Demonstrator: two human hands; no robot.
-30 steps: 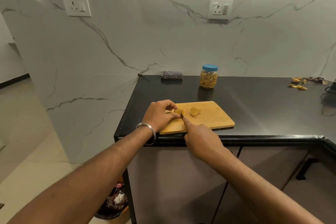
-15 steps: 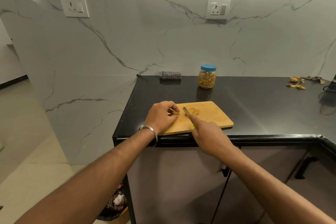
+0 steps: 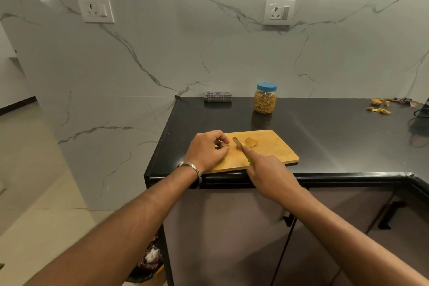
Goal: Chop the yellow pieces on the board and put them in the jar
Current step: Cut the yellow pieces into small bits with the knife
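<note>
On the board (image 3: 274,154), left hand (image 3: 206,150) fingers pinch a yellow piece (image 3: 224,144); right hand (image 3: 267,170) grips the knife (image 3: 238,142)

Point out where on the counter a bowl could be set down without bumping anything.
Free: the dark counter right of the cutting board, up to the scraps; also between the jar and the board. Crowded: the board's left half, with the left hand, the knife and the yellow pieces.
</note>
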